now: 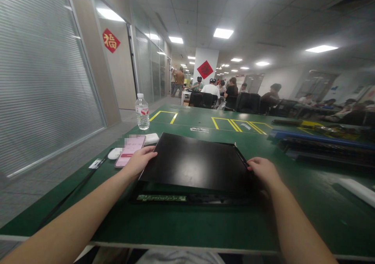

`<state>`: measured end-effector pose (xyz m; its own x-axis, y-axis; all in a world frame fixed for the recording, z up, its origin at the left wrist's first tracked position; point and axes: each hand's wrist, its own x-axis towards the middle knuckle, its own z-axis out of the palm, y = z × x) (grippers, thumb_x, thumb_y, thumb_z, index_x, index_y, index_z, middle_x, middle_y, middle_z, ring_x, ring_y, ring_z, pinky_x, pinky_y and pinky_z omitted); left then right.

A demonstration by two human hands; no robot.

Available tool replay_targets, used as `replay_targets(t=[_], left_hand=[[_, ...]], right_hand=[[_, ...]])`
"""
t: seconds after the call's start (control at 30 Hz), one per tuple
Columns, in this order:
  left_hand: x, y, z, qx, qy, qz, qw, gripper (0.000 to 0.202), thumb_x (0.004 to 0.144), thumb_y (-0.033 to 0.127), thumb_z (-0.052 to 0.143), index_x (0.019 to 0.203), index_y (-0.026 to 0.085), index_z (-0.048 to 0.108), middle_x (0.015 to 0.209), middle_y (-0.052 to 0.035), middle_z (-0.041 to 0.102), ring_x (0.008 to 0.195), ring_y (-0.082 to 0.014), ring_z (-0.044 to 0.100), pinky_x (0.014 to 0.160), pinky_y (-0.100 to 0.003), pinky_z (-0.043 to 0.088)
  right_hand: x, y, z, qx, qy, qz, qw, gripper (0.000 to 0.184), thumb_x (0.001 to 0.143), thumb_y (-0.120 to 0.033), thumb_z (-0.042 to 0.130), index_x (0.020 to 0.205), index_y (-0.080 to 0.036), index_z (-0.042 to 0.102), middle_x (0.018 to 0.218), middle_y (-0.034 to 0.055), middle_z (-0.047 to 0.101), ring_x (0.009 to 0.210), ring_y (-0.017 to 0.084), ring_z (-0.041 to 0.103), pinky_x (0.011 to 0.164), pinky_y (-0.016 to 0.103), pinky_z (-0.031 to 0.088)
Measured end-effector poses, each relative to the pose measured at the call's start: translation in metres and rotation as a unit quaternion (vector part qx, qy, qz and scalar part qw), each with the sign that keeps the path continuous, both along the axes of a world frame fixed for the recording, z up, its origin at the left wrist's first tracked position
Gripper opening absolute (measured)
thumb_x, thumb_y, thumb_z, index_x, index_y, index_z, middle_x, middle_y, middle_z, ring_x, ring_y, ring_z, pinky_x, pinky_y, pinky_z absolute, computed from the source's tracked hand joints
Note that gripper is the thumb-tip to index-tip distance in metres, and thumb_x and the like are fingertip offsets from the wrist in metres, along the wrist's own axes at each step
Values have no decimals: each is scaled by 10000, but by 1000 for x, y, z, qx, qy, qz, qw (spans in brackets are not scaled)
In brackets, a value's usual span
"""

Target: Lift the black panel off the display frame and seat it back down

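Between my hands is a flat black display panel [196, 164], tilted over a black frame on the green table. My left hand [142, 159] grips the panel's left edge with closed fingers. At the opposite side, my right hand [262, 169] pinches the right edge, near a thin dark strip of frame [240, 154]. Below the panel's near edge a green circuit board [161, 198] shows in the black frame [216, 200]. Most of that frame is hidden under the panel.
Left of the panel lie a phone [131, 148], a white mouse [114, 153] and a black cable [76, 187]. A water bottle [142, 112] stands behind them. Blue-edged panels [319, 139] are stacked at right, near a white bar [357, 191]. Several people sit farther back.
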<state>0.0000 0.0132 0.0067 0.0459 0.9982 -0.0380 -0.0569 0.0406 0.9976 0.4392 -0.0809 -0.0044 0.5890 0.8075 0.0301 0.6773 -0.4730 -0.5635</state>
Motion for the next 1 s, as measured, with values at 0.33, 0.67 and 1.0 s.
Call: replay_targets(t=[0.33,0.67,1.0], left_hand=[[0,-1,0,40,102,10,994,185,575,168,760,753,211,788,750,-55,780,843,-315,716,777,-369,541],[-1,1,-3,63,119,-5,991,171,530,124,751,659,235,748,696,-43,749,856,-341,697,768,-369,532],[-5,13,-16,142,202,37,968,137,489,160,780,545,255,697,961,-98,748,1193,-413,570,1045,-434,419]], right_hand=[[1,0,0,-10,3,-5,1000,231,809,-262,553,913,-208,753,803,41,767,796,209,686,625,263,432],[4,1,-2,-6,-1,-4,1000,229,795,-266,555,899,-204,750,806,47,769,807,219,686,604,268,424],[10,3,-7,7,20,-3,1000,252,804,-306,539,900,-207,750,807,45,762,738,202,669,623,279,442]])
